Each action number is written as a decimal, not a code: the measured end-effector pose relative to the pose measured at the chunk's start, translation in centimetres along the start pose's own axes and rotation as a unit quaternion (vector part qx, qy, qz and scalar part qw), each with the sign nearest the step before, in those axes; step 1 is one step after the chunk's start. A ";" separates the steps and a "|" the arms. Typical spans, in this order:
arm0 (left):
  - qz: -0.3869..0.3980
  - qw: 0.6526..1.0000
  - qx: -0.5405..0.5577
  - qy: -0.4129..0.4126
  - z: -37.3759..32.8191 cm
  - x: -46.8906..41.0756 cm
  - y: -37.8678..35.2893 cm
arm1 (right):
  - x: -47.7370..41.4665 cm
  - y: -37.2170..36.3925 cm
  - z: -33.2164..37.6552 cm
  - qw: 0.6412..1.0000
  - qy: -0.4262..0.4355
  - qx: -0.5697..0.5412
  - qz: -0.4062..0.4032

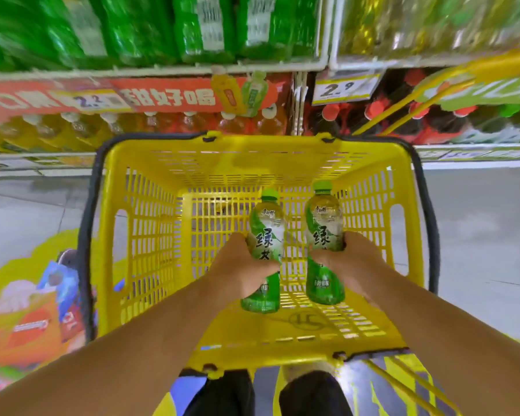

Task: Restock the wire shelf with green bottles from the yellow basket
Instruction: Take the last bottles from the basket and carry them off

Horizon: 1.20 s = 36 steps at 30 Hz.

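1. Over the basket [150,235], each hand grips one bottle: left hand [240,265] wrapped round the left bottle [266,232], right hand [350,259] round the right bottle [323,223].
2. Both bottles stand near upright, caps pointing away toward the shelf [162,69], bases nearest the person; the fingers clamp mid-body.
3. The shelf lies ahead and above; its green row [201,25] sits over the left hand's side, so the left bottle is probably nearer.

Yellow basket [150,151] below me. Inside it, my left grip [243,265] wraps a green bottle [266,232]; my right grip [351,259] wraps a second green bottle [323,223] just beside it, toward the basket's right wall. Caps point toward the basket's far wall. Beyond that wall: wire shelf [174,69], stocked bottles [201,28] blurred.
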<state>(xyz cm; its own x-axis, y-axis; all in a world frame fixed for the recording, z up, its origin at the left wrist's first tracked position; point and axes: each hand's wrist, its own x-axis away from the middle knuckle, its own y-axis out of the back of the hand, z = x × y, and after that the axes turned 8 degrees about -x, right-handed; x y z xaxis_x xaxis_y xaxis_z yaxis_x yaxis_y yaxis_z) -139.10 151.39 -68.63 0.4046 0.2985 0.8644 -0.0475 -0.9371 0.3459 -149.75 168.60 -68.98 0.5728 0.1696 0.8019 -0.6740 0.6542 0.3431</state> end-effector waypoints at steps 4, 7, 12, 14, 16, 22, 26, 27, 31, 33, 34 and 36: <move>-0.020 1.000 0.007 -0.011 -2.0 6.0 3.2 | 5.2 1.7 3.3 0.999 0.015 -0.032 -0.018; -0.053 0.998 -0.011 -0.033 -3.7 11.0 6.0 | 9.8 2.8 6.2 0.998 0.038 -0.050 -0.028; -0.086 0.994 -0.014 -0.068 -6.5 20.2 10.8 | 19.0 4.6 11.5 0.995 0.066 -0.054 -0.051; -0.103 0.991 -0.011 -0.085 -7.5 24.3 12.6 | 23.4 5.6 13.7 0.994 0.083 -0.051 -0.057; -0.124 0.987 -0.001 -0.103 -8.4 28.4 14.4 | 27.6 6.3 15.6 0.991 0.103 -0.045 -0.067; -0.188 0.969 -0.001 -0.162 -9.6 39.4 19.3 | 37.6 7.5 20.3 0.984 0.151 -0.021 -0.090; -0.224 0.954 -0.003 -0.199 -9.7 45.6 22.0 | 43.0 7.6 23.3 0.975 0.209 -0.030 -0.076; -0.235 0.951 0.003 -0.204 -9.6 46.9 22.5 | 44.2 7.6 24.0 0.972 0.222 -0.023 -0.077; -0.288 0.933 0.039 -0.214 -9.0 51.8 24.0 | 48.4 7.9 26.9 0.957 0.282 -0.013 -0.066; -0.325 0.918 0.054 -0.222 -8.5 54.1 24.6 | 50.0 8.1 28.2 0.949 0.310 0.006 -0.065; -0.340 0.912 0.061 -0.220 -8.1 55.2 24.7 | 50.8 8.2 28.9 0.945 0.321 0.017 -0.063; -0.364 0.903 0.078 -0.213 -6.9 57.5 25.1 | 52.5 8.0 30.2 0.936 0.345 0.037 -0.052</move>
<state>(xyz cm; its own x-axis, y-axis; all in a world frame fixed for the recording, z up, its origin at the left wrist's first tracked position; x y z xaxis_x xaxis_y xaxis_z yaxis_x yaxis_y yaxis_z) -123.38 146.28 -7.74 0.5930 0.7806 0.1977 0.4889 -0.5441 0.6819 -139.18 160.52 -9.39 0.7848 0.5606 0.2641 -0.6139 0.6452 0.4548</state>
